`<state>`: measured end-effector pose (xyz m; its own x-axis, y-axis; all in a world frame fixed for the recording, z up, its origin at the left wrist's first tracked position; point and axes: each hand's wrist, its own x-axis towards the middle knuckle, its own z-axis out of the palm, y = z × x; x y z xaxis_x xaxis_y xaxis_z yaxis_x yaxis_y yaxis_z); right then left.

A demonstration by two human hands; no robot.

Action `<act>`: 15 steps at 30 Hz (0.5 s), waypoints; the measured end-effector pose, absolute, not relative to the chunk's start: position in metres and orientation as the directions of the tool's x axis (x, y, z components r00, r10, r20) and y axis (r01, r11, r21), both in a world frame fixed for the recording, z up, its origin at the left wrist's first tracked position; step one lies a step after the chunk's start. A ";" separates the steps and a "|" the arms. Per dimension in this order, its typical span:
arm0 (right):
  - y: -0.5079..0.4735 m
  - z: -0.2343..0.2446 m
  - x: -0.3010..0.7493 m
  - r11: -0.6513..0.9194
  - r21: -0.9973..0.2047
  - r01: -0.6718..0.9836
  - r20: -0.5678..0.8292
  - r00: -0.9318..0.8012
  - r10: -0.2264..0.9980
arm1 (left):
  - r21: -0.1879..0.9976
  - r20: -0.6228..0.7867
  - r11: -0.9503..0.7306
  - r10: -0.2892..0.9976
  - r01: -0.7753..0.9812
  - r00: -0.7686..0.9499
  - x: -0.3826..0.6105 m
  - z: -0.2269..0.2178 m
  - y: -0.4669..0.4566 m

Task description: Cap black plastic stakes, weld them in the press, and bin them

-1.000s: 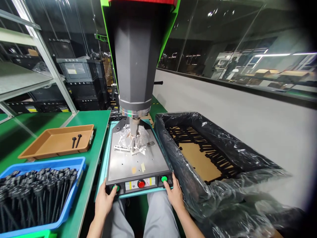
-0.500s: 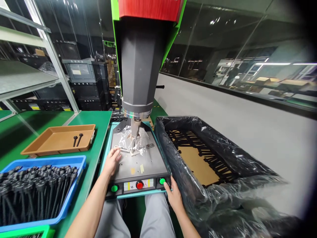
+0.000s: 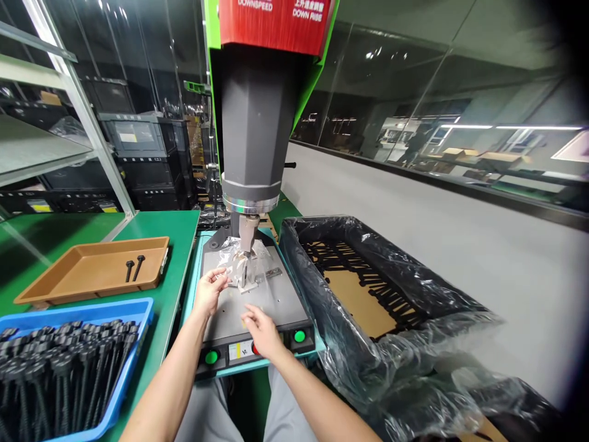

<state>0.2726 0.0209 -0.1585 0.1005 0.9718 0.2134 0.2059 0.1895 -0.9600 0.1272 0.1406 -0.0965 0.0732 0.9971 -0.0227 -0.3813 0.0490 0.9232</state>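
Observation:
My left hand [image 3: 210, 292] is over the left of the press's grey metal plate [image 3: 288, 307], fingers bent together beside the small fixture [image 3: 248, 287]. Whatever lies between its fingertips is too small to make out. My right hand [image 3: 263, 330] hovers in front of the fixture, above the button panel, with fingers loosely apart and nothing in them. It partly covers the red button [image 3: 254, 349]. Clear plastic film [image 3: 263, 261] wraps the fixture, and the machine's metal horn [image 3: 248, 233] points down into it. Green buttons [image 3: 300, 336] sit at both panel ends.
To the left, a brown tray [image 3: 92, 294] carries two black bolt-like parts [image 3: 138, 268]. A blue bin [image 3: 146, 319] in front of it is full of similar long black parts. On the right stands a box lined with black plastic [image 3: 331, 307], holding cardboard and rows of black parts.
My right hand has left the right green button and moved left and forward over the plate. My left hand stays by the fixture. The view has shifted slightly.

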 end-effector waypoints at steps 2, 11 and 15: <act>0.049 -0.153 0.256 0.204 -0.953 0.224 0.215 0.027 0.976 | 0.925 0.004 0.025 0.997 -0.379 0.076 0.129 -0.093 0.139; 0.120 -0.117 0.257 0.230 -0.898 0.376 0.368 0.354 0.860 | 0.946 0.071 -0.048 0.996 -0.321 0.057 0.129 -0.086 0.142; 0.130 -0.096 0.276 0.221 -0.764 0.606 0.562 0.458 0.689 | 0.954 0.107 -0.090 0.993 -0.286 0.043 0.130 -0.087 0.144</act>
<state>0.2764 0.1296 -0.0959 0.4576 0.6892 0.5618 0.6058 0.2209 -0.7643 0.1300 0.1438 -0.0868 0.0431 0.9933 0.1068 -0.2860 -0.0901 0.9540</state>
